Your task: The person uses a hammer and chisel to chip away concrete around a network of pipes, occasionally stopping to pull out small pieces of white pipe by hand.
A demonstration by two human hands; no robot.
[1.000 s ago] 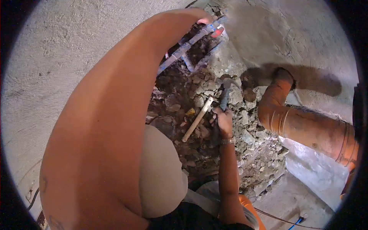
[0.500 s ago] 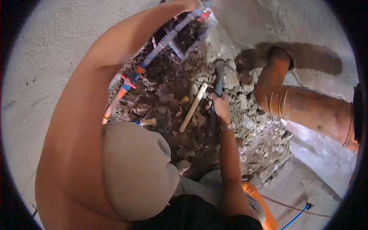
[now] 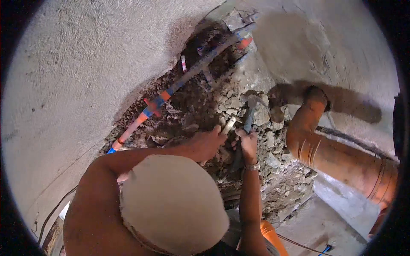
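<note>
My left hand (image 3: 206, 144) is closed around the lower part of a pale, straight stick (image 3: 230, 124) whose upper end points up and right. Just right of it, my right hand (image 3: 247, 143) grips the dark shaft of a hammer (image 3: 249, 119). The hammer's head lies against the rocks above the hand, and the shaft runs down past the wrist. Both hands are low over broken stone and soil (image 3: 232, 102) in a dug-out hollow. What sits under the left palm is hidden.
A thin pipe (image 3: 188, 77) with orange and blue parts and red fittings crosses the hollow's left side. At right, a thick orange pipe (image 3: 341, 160) bends into the wall (image 3: 363, 47). A beige cloth-covered rounded shape (image 3: 175, 200) blocks the lower middle. A dark cable (image 3: 51, 215) hangs lower left.
My left hand has come down from the far upper left of the hollow and taken hold of the pale stick. My right hand still grips the hammer. The view has shifted slightly.
</note>
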